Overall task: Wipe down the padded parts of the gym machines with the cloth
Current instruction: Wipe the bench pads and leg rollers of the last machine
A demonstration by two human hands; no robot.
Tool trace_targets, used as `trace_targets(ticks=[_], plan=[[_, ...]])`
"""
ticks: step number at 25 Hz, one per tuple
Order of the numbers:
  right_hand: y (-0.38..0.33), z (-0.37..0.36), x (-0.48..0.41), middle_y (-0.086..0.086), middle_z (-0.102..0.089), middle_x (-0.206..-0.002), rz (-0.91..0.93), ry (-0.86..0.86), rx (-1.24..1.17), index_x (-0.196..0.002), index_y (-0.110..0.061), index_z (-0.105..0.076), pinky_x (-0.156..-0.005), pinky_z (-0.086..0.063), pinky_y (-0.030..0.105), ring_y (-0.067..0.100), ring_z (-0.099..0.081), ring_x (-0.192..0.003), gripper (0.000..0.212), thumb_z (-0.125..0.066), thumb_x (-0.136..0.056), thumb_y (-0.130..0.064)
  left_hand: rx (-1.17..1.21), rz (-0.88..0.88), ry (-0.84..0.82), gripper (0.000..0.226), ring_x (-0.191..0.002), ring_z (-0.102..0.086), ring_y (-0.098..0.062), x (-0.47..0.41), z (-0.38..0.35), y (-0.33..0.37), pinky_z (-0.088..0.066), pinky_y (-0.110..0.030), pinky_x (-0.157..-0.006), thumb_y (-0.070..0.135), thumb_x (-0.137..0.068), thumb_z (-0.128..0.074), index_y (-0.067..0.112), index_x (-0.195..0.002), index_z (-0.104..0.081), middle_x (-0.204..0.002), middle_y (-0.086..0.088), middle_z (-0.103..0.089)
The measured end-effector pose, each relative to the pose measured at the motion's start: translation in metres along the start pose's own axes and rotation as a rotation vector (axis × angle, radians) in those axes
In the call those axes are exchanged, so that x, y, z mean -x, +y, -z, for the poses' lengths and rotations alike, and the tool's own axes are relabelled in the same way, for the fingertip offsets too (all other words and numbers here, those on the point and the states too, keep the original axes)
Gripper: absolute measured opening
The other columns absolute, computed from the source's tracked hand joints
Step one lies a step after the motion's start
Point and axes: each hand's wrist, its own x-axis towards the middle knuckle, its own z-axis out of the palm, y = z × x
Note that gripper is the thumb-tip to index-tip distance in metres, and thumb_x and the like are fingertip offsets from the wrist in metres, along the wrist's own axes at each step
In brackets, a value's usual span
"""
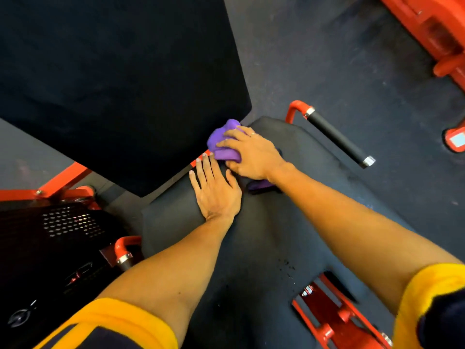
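The black back pad [113,84] meets the seat pad [251,235] at its rear edge. There the right hand [254,154] clutches the purple cloth [224,144], mid-wipe; the left hand [216,190] rests flat with fingers straight. Next, probably sweep forward across the seat.

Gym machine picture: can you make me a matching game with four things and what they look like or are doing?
Things:
1. cloth
2. left hand
3. right hand
4. handle

Descriptions:
A. lies flat on the seat pad
B. purple and bunched up
C. black with silver ends
D. grips the cloth

Right pairs: 1-B, 2-A, 3-D, 4-C
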Motion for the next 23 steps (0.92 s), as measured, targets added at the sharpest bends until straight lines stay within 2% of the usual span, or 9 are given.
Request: trace_targets(ticks=[3, 5, 6, 9, 11, 15, 16, 20, 23], plan=[[0.04, 0.024, -0.023, 0.003, -0.062, -0.135, -0.144, 0.061, 0.081, -0.128, -0.027, -0.069, -0.108, -0.036, 0.046, 0.035, -0.053, -0.127, 0.059, -0.051, -0.076, -0.05, -0.013, 0.013, -0.017, 0.067, -0.155, -0.019, -0.024, -0.001, 0.001, 0.001, -0.012, -0.049, -0.127, 0.041, -0.1, -0.027, 0.011, -0.16, -0.026, -0.166, -0.007, -0.028], [0.035, 0.021, -0.032, 0.002, -0.065, -0.127, -0.298, 0.079, 0.049, -0.12, -0.027, -0.072, -0.107, -0.037, 0.045, 0.033, -0.056, -0.122, 0.06, -0.043, -0.073, -0.052, -0.014, 0.005, -0.014, 0.066, -0.155, -0.019, -0.024, -0.001, 0.001, 0.0, -0.012, -0.048, -0.127, 0.041, -0.1, -0.028, 0.012, -0.16, -0.026, -0.166, -0.007, -0.028], [0.022, 0.013, -0.032, 0.002, -0.067, -0.122, -0.304, 0.09, 0.033, -0.115, -0.025, -0.073, -0.106, -0.038, 0.045, 0.033, -0.058, -0.118, 0.059, -0.04, -0.074, -0.052, -0.018, 0.005, -0.01, 0.066, -0.155, -0.02, -0.024, -0.001, 0.0, -0.001, -0.012, -0.048, -0.127, 0.04, -0.1, -0.028, 0.012, -0.159, -0.028, -0.165, -0.007, -0.029], [-0.006, -0.009, -0.017, 0.002, -0.067, -0.122, -0.091, 0.049, -0.003, -0.115, -0.024, -0.074, -0.112, -0.037, 0.044, 0.03, -0.057, -0.119, 0.054, -0.043, -0.078, -0.049, -0.001, 0.003, -0.001, 0.065, -0.154, -0.022, -0.025, -0.002, -0.001, 0.0, -0.014, -0.05, -0.126, 0.038, -0.099, -0.026, 0.01, -0.157, -0.032, -0.163, -0.008, -0.033], [0.014, -0.001, -0.009, 0.004, -0.064, -0.131, -0.044, 0.068, -0.009, -0.122, -0.024, -0.072, -0.113, -0.038, 0.044, 0.031, -0.056, -0.124, 0.05, -0.052, -0.081, -0.044, -0.004, 0.005, -0.005, 0.066, -0.154, -0.022, -0.026, 0.0, 0.0, 0.0, -0.015, -0.05, -0.126, 0.039, -0.099, -0.024, 0.01, -0.158, -0.031, -0.164, -0.008, -0.032], [0.032, 0.014, 0.005, 0.006, -0.048, -0.152, -0.529, 0.272, -0.136, -0.139, -0.025, -0.06, -0.114, -0.036, 0.047, 0.038, -0.041, -0.139, 0.052, -0.062, -0.089, -0.037, -0.004, 0.008, -0.015, 0.065, -0.154, -0.021, -0.025, 0.0, 0.003, 0.002, -0.015, -0.05, -0.126, 0.04, -0.101, -0.028, 0.011, -0.159, -0.028, -0.164, -0.008, -0.031], [0.015, 0.007, 0.014, 0.005, -0.045, -0.155, -0.555, 0.297, -0.152, -0.142, -0.025, -0.057, -0.115, -0.035, 0.048, 0.04, -0.037, -0.142, 0.054, -0.06, -0.089, -0.038, -0.002, 0.008, -0.014, 0.065, -0.154, -0.021, -0.025, 0.0, 0.003, 0.002, -0.015, -0.05, -0.126, 0.04, -0.101, -0.028, 0.011, -0.159, -0.028, -0.165, -0.008, -0.03], [-0.031, -0.023, 0.047, 0.003, -0.039, -0.161, -0.357, 0.172, -0.124, -0.149, -0.028, -0.05, -0.124, -0.023, 0.051, 0.039, -0.026, -0.15, 0.067, -0.05, -0.087, -0.053, -0.011, 0.003, -0.04, 0.067, -0.155, -0.019, -0.025, 0.0, 0.003, -0.001, -0.014, -0.05, -0.126, 0.041, -0.101, -0.022, 0.011, -0.16, -0.026, -0.166, -0.009, -0.028], [-0.012, -0.01, 0.019, 0.005, -0.038, -0.161, -0.361, 0.146, -0.039, -0.149, -0.026, -0.05, -0.123, -0.022, 0.052, 0.038, -0.026, -0.151, 0.063, -0.057, -0.09, -0.045, -0.027, -0.001, -0.026, 0.068, -0.154, -0.021, -0.026, 0.0, 0.004, 0.002, -0.014, -0.05, -0.126, 0.042, -0.099, -0.021, 0.011, -0.159, -0.028, -0.165, -0.009, -0.03]])
